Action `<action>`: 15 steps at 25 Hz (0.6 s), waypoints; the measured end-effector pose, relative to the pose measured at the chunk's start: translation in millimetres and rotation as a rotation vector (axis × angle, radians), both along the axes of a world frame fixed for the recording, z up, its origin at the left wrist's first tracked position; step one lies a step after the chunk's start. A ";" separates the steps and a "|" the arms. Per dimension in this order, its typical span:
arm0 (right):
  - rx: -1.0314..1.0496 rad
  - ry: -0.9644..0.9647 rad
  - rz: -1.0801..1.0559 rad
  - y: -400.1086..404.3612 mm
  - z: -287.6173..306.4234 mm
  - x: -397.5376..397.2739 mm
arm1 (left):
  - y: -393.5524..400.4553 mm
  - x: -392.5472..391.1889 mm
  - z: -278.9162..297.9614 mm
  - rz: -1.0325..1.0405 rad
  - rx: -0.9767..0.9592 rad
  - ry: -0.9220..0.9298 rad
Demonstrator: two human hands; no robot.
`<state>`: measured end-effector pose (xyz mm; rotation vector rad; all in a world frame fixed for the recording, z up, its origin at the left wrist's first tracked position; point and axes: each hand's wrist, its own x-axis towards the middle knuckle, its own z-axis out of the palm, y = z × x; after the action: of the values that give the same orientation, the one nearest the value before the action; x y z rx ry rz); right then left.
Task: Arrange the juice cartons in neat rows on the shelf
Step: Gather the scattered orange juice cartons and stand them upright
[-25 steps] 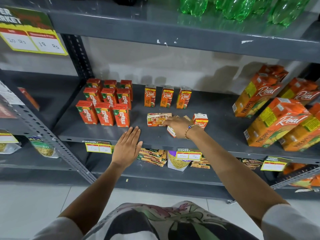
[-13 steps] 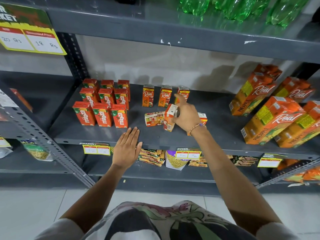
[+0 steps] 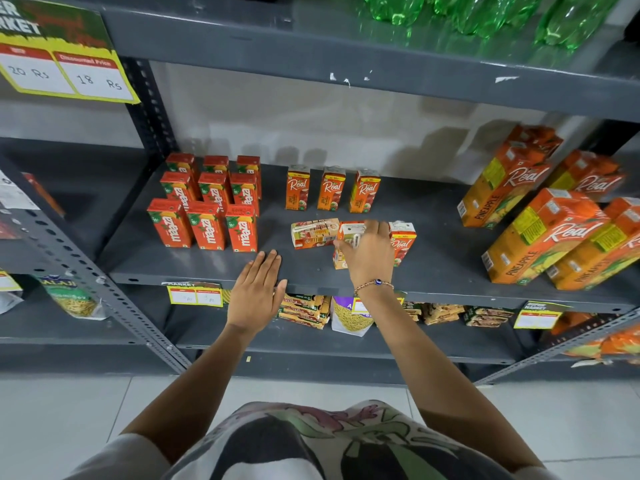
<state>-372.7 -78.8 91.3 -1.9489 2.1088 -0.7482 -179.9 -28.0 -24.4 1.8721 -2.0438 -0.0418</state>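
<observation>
On the grey shelf (image 3: pixel 433 268) three small Real cartons (image 3: pixel 331 188) stand upright in a back row. In front of them one Real carton (image 3: pixel 313 233) lies on its side and another (image 3: pixel 403 240) stands upright. Between those two, my right hand (image 3: pixel 369 256) is shut on a small Real carton (image 3: pixel 348 237), held upright just above or on the shelf. My left hand (image 3: pixel 256 292) rests flat and open on the shelf's front edge. Red Maaza cartons (image 3: pixel 204 211) stand in neat rows at the left.
Large Real pineapple cartons (image 3: pixel 543 233) lean at the right end of the shelf. Green bottles (image 3: pixel 485 12) fill the shelf above. Snack packets (image 3: pixel 304 308) lie on the shelf below. A slanted metal upright (image 3: pixel 86 278) crosses at the left.
My right hand picked a small Real carton off the shelf, lifted it towards the back row, then brought it down upright between the lying carton and the right one. My left hand stayed put.
</observation>
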 end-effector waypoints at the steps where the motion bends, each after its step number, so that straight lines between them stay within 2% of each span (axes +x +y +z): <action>1: 0.022 0.019 0.022 -0.3 3.9 -4.4 | 0.1 -0.1 0.6 -0.003 -0.001 0.005; 3: 0.029 0.097 0.152 -7.4 20.3 -18.1 | -0.2 -0.4 1.7 -0.004 -0.003 0.009; 6: 0.065 0.275 0.582 -26.1 55.8 -37.6 | 0.9 -1.2 2.6 0.001 -0.014 0.013; 8: 0.162 0.436 0.749 -33.4 66.3 -43.5 | 1.3 -0.8 2.8 -0.002 -0.008 0.016; 11: 0.194 0.600 0.775 -35.0 57.4 -40.6 | 1.8 -0.4 3.3 0.000 -0.008 0.016; 15: 0.168 0.650 0.770 -41.9 47.4 -41.8 | 2.2 0.2 2.7 0.002 -0.011 0.016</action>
<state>-414.4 -120.7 138.7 -2.8348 1.3300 0.2308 -179.7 -25.8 -21.6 1.8612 -2.0275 -0.0452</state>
